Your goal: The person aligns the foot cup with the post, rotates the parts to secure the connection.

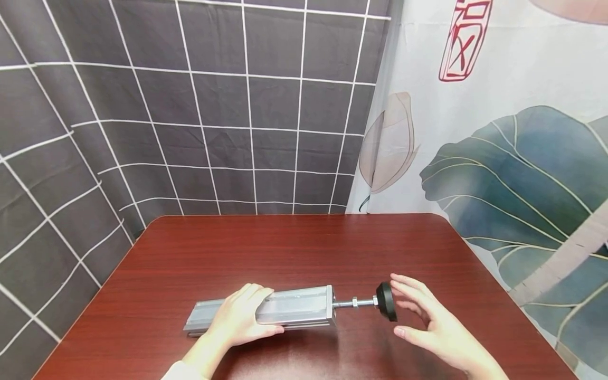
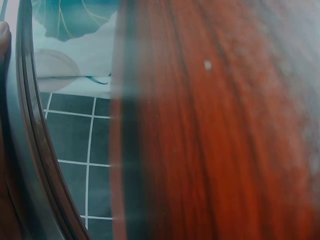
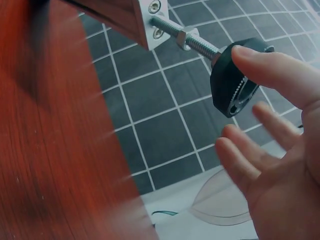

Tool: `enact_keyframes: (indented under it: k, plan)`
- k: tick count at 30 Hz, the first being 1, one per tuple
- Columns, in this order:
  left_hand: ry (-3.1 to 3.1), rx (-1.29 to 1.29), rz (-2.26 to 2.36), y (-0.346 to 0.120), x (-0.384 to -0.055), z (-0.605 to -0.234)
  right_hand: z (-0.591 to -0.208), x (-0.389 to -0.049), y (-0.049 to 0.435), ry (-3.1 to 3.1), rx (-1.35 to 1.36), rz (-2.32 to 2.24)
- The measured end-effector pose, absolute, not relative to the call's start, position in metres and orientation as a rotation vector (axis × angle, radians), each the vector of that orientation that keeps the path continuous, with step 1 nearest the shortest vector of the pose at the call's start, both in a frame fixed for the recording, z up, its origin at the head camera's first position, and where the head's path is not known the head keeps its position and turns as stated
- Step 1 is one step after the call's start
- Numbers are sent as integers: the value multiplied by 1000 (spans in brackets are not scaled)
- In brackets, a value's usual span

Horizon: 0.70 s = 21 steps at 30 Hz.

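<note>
A silver aluminium profile [image 1: 299, 306] is held above the table by my left hand [image 1: 239, 314], its thumb on the near side and its fingers over the top. From the profile's end plate [image 3: 150, 25] a threaded rod [image 1: 344, 304] with a nut [image 3: 186, 39] sticks out to the right. At the rod's tip sits a round black levelling foot [image 1: 386, 302], its toothed underside partly showing in the right wrist view. Close by the foot is my right hand [image 1: 434, 322], fingers spread and loosely bent around its right side. Whether the fingertips touch the foot, I cannot tell.
The reddish-brown wooden table [image 1: 294, 248] lies under both hands. Behind it hang a dark grey cloth [image 1: 218, 100] with white grid lines and a white cloth [image 1: 427, 63] printed with leaves.
</note>
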<state>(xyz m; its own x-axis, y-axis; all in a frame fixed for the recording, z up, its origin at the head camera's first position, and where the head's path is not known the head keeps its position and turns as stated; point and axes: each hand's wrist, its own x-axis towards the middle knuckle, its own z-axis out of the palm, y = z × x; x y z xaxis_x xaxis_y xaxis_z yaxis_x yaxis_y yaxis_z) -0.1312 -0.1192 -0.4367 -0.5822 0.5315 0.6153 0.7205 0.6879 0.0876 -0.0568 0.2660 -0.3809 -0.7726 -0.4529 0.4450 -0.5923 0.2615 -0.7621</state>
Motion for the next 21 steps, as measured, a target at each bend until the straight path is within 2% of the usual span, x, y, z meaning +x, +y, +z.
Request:
enact_keyframes:
  k: [4, 15, 21]
  plan:
    - [-2357, -956, -450, -119, -131, -437, -382, -59, 265, -2378, 1026, 1539]
    - [-2326, -969, -447, -118, -133, -439, -382, -61, 252, -2427, 614, 1503]
    - [-2341, -966, -452, -117, -134, -440, -381, -61, 252, -2466, 580, 1551]
